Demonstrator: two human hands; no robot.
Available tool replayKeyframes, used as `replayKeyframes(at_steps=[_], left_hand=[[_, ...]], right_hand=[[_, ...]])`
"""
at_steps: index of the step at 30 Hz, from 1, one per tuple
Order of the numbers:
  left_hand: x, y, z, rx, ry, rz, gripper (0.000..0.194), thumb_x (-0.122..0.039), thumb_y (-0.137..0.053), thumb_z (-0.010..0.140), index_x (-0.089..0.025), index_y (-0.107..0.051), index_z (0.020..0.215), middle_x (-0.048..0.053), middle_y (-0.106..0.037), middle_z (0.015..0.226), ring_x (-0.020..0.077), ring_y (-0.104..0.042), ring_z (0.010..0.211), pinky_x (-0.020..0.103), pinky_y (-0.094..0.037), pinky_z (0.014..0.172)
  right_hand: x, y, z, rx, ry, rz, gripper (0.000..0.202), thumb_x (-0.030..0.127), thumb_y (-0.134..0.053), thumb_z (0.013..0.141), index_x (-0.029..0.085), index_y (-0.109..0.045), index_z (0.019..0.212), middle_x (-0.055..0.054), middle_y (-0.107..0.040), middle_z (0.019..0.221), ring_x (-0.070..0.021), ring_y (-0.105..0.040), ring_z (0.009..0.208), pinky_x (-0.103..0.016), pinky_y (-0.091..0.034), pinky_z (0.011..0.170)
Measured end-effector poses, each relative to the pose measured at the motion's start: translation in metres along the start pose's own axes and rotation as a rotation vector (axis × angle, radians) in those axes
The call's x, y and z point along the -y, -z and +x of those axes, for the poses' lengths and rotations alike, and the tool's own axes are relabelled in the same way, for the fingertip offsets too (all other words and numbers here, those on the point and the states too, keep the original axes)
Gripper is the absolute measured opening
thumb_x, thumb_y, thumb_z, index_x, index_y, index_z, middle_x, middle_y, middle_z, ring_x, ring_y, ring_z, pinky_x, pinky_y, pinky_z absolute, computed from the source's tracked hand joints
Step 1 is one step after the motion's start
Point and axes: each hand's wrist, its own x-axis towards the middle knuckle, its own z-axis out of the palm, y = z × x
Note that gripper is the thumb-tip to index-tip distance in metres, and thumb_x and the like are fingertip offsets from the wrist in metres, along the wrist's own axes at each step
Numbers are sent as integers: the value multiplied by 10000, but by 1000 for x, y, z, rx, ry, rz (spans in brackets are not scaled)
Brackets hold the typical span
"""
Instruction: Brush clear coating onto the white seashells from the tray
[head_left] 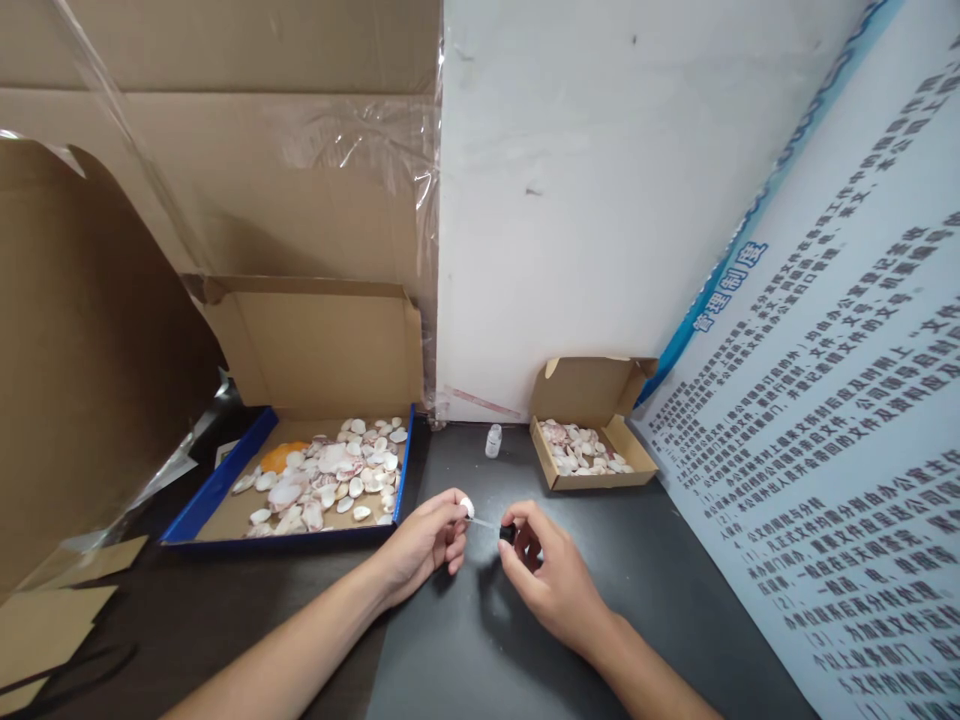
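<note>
Between the thumb and fingers of my left hand [426, 545] is a small white shell [467, 507]. My right hand [553, 575] pinches a black cap [508, 534], from which a thin, pale applicator stem [482, 523] points left. The stem's tip reaches the shell or lies very close to it; I cannot tell whether they touch. Beyond both hands, a small clear bottle [493, 441] with a white label stands upright on the dark tabletop, with no cap on it.
At left, a blue-edged cardboard box [289, 540] with its lid raised holds many shells [334, 470] and an orange piece [281, 457]. A smaller open box [600, 481] of shells stands at right. Cardboard, a white panel [570, 200] and a printed board [847, 400] enclose the table.
</note>
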Motion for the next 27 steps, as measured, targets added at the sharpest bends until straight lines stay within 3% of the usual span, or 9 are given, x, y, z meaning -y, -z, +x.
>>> replayKeyframes(at_steps=[10, 27], left_hand=[[2, 0, 1, 3, -12, 53, 224, -307, -642, 806, -181, -457, 787, -80, -384, 578, 43, -325, 435, 163, -356, 407], [2, 1, 1, 12, -9, 15, 243, -343, -634, 807, -181, -458, 767, -64, -416, 633, 42, -352, 436, 174, -364, 407]], right_hand=[[-1, 1, 1, 1, 5, 2, 116, 179, -531, 849, 214, -511, 958, 47, -509, 697, -103, -511, 563, -197, -404, 534], [-1, 0, 2, -82, -5, -33, 106, 189, -541, 842, 209, -519, 944, 35, -531, 694, -105, -519, 550, -202, -412, 529]])
